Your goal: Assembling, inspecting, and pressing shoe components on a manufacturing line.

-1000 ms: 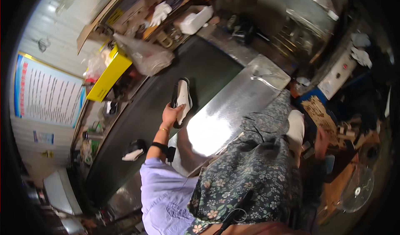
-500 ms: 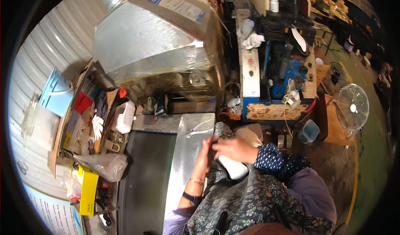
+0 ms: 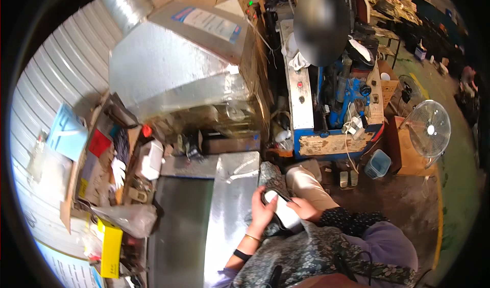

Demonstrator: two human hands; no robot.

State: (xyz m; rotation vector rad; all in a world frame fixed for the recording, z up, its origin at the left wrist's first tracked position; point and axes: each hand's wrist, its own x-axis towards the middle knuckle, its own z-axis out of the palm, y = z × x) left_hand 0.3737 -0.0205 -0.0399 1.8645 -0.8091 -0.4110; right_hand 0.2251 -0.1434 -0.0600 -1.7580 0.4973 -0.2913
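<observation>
In my lap, over a floral apron (image 3: 316, 255), lies a dark-edged shoe (image 3: 286, 214) with a white, sole-shaped face turned up. My left hand (image 3: 261, 212) is closed around its far left side, thumb lying on the white face. On the right edge, my right hand (image 3: 304, 209) grips the same shoe with fingers curled. Both hands are at the end away from my body. The shoe's underside is hidden.
A conveyor with a dark belt (image 3: 181, 221) and metal edge (image 3: 232, 186) runs at my left, under a metal hood (image 3: 173, 63). Left is a cluttered shelf with a yellow box (image 3: 111, 249). Ahead stands a blue machine (image 3: 332, 145) bearing another shoe (image 3: 361, 51). A fan (image 3: 430, 130) stands right.
My right hand has moved from across the far end to the shoe's right edge. My left hand has turned and now grips the left side. A blurred dark oval now covers part of the machine.
</observation>
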